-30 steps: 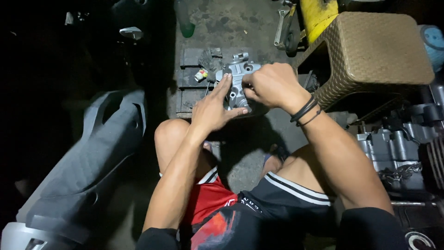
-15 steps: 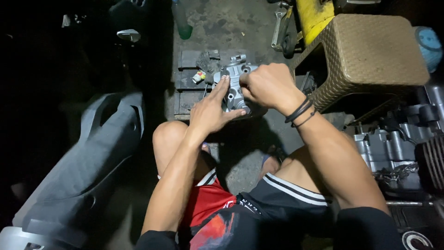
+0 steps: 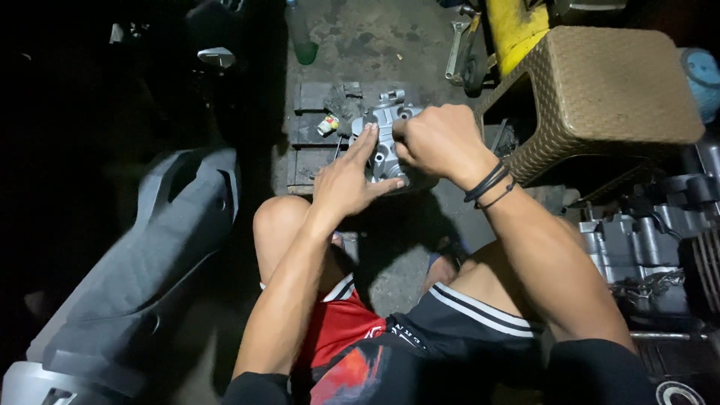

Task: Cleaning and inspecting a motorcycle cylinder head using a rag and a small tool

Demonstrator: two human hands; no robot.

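A grey cast-metal engine part [image 3: 384,141] sits over a flat grey tray [image 3: 309,139] on the concrete floor, in front of my knees. My left hand [image 3: 346,180] holds it from the near left side, fingers spread against its face and thumb under its lower edge. My right hand [image 3: 439,139] is closed over its right upper side; what the fingers pinch is hidden. Black bands circle my right wrist. A small yellow and white piece [image 3: 327,124] lies on the tray just left of the part.
A woven tan stool [image 3: 615,90] stands at the right, a yellow object [image 3: 516,28] behind it. A green bottle [image 3: 301,36] stands at the back. Engine pieces [image 3: 645,247] lie right of my leg. A grey scooter body panel [image 3: 150,262] fills the left.
The view shifted slightly. Both hands stay on the metal part; my right hand has slid a little further over its top.
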